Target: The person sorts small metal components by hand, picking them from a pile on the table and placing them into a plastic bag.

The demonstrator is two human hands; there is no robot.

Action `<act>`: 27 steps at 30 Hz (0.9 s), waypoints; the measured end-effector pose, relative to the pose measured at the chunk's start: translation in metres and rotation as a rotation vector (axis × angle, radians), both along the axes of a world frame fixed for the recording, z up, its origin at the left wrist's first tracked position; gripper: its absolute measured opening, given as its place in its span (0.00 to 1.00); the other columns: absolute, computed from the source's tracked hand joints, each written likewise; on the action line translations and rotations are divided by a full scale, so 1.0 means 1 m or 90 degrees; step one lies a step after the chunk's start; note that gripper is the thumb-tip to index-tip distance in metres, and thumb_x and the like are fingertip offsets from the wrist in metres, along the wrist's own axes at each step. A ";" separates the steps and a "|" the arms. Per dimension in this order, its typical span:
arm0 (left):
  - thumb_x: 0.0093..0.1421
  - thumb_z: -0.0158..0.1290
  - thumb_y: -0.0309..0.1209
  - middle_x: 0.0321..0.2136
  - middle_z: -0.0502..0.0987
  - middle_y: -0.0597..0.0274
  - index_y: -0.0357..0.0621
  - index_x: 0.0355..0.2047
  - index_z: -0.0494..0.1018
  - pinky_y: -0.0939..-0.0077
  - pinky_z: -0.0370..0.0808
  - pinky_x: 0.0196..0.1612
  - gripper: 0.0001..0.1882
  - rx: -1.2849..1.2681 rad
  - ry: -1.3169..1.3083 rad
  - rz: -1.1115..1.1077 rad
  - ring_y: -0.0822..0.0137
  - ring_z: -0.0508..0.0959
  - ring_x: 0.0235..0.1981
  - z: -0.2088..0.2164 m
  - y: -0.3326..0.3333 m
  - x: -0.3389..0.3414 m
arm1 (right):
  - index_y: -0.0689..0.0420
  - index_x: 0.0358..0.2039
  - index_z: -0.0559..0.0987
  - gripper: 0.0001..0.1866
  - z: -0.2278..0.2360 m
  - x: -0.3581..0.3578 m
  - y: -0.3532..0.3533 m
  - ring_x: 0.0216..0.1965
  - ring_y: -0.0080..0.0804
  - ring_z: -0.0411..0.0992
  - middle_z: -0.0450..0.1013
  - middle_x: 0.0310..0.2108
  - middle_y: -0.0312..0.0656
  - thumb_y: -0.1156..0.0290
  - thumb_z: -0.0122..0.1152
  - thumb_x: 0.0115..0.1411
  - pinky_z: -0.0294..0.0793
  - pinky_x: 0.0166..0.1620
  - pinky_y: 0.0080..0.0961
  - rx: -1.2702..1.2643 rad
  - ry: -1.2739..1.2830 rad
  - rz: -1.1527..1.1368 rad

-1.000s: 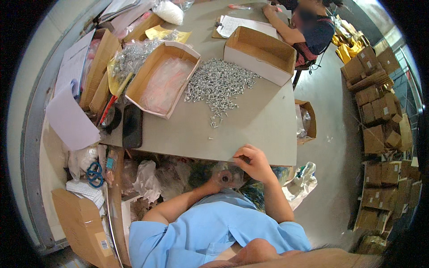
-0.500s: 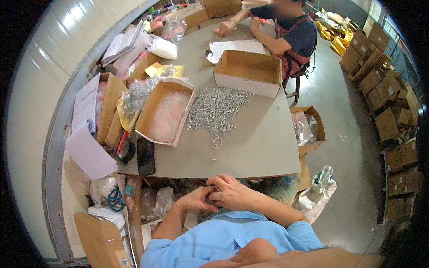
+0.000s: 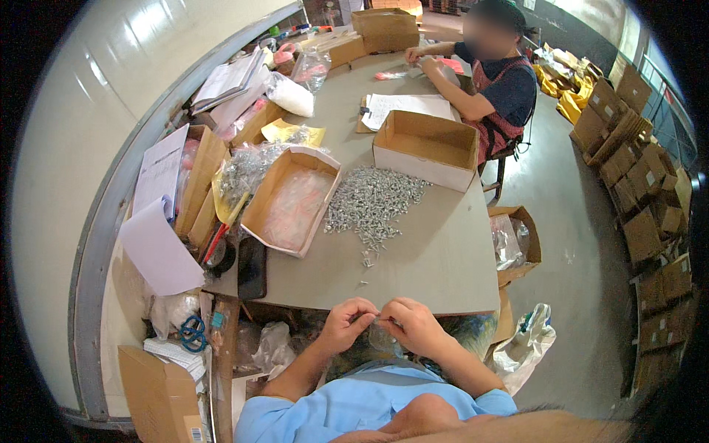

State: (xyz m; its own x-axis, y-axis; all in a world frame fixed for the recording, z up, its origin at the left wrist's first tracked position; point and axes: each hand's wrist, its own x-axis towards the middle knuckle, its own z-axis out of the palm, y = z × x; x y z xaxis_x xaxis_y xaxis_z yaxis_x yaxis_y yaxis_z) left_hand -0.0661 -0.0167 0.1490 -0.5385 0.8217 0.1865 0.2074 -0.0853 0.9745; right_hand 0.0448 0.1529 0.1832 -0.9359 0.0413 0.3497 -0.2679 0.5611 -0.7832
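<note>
My left hand (image 3: 348,323) and my right hand (image 3: 416,326) meet just in front of the table's near edge, fingertips almost touching. Both are closed in a pinch. Below the fingertips hangs what looks like a small clear plastic bag (image 3: 381,339), faint against the dark background. One loose screw (image 3: 364,283) lies on the table just beyond my hands. Farther off spreads a heap of silvery screws (image 3: 377,203). To its left, an open cardboard box (image 3: 325,214) holds clear plastic bags with a reddish tint.
Behind the heap stands another open box (image 3: 425,173), near a clipboard with papers (image 3: 406,105). A black phone (image 3: 252,267) lies at the left edge, beside papers and bags. Across the table a co-worker (image 3: 502,96) sits handling something small. Blue-handled scissors (image 3: 193,334) are lower left.
My hands have drawn slightly apart from their overlapped position, and the clear bag shows between them. The co-worker's hands have come together. The whole view has shifted a little.
</note>
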 end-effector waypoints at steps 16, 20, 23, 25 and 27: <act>0.59 0.53 0.30 0.26 0.74 0.54 0.37 0.29 0.72 0.69 0.71 0.31 0.07 -0.069 0.247 0.061 0.57 0.74 0.27 0.027 0.014 -0.016 | 0.58 0.28 0.72 0.07 -0.002 -0.004 0.011 0.32 0.44 0.69 0.69 0.28 0.45 0.77 0.60 0.48 0.70 0.35 0.34 -0.019 -0.045 -0.032; 0.61 0.53 0.32 0.22 0.75 0.59 0.37 0.29 0.74 0.74 0.69 0.25 0.09 -0.108 0.218 0.257 0.70 0.73 0.21 0.042 0.005 -0.065 | 0.59 0.28 0.71 0.05 -0.014 -0.011 0.023 0.31 0.43 0.70 0.69 0.28 0.45 0.77 0.58 0.50 0.70 0.35 0.33 -0.086 -0.080 -0.070; 0.62 0.51 0.32 0.20 0.73 0.62 0.36 0.29 0.73 0.76 0.68 0.26 0.10 -0.124 0.323 0.509 0.73 0.71 0.23 0.083 0.010 -0.131 | 0.58 0.34 0.72 0.09 -0.023 -0.031 0.048 0.39 0.46 0.68 0.68 0.35 0.48 0.73 0.61 0.52 0.69 0.42 0.36 0.022 -0.111 -0.143; 0.62 0.50 0.31 0.22 0.74 0.58 0.36 0.33 0.73 0.75 0.70 0.30 0.09 0.018 0.419 0.596 0.71 0.73 0.24 0.097 0.006 -0.191 | 0.56 0.42 0.73 0.16 -0.033 -0.054 0.058 0.48 0.50 0.66 0.67 0.44 0.52 0.69 0.62 0.54 0.68 0.49 0.38 0.157 -0.078 -0.193; 0.62 0.50 0.30 0.25 0.76 0.55 0.36 0.36 0.73 0.74 0.72 0.32 0.09 0.063 0.462 0.614 0.66 0.75 0.26 0.099 0.017 -0.222 | 0.52 0.53 0.67 0.25 -0.038 -0.082 0.066 0.58 0.56 0.55 0.58 0.56 0.53 0.59 0.59 0.57 0.58 0.58 0.43 0.236 -0.083 -0.235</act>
